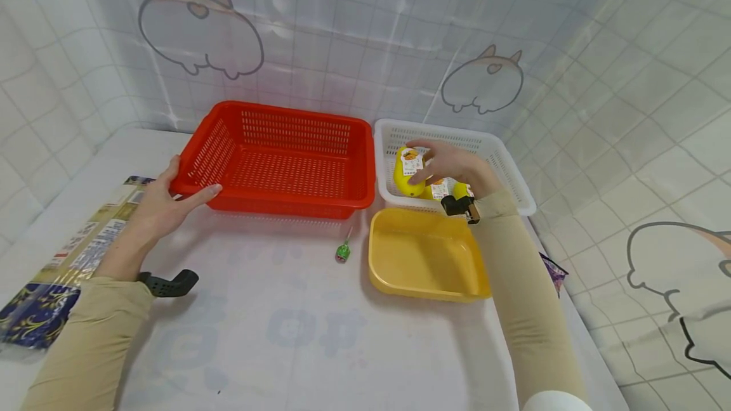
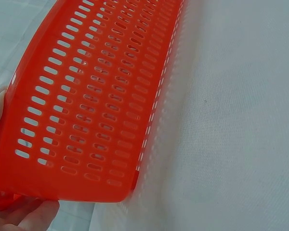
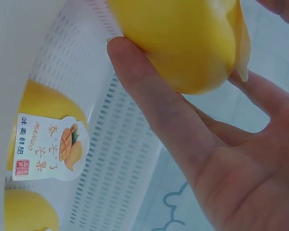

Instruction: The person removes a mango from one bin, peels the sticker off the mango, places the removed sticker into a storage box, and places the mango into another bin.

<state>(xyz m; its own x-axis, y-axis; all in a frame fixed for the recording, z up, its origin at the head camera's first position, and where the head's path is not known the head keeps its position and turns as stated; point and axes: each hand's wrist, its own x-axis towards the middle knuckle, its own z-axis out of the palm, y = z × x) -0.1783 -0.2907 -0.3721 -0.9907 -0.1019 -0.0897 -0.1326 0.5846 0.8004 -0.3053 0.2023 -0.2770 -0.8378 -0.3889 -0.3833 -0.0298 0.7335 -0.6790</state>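
My left hand (image 1: 157,205) grips the near left corner of a red perforated plastic basket (image 1: 285,205), thumb along its front rim. Up close, the left wrist view shows fingertips (image 2: 41,215) at the basket's corner. With my right hand (image 1: 457,163) I hold a yellow mango (image 1: 403,176) bearing a white label, over the left part of a white perforated basket (image 1: 511,170). The right wrist view has thumb and fingers around this mango (image 3: 183,48), raised above the basket. Two more mangoes, one labelled (image 3: 50,98), lie in the white basket. Nothing is seen inside the red basket.
A yellow plastic tub (image 1: 422,262) stands in front of the white basket, partly behind my right forearm. Left of it lies a green lollipop (image 1: 342,252). A long gold and blue package (image 1: 103,236) lies at left, and a purple packet (image 1: 555,271) at the right table edge.
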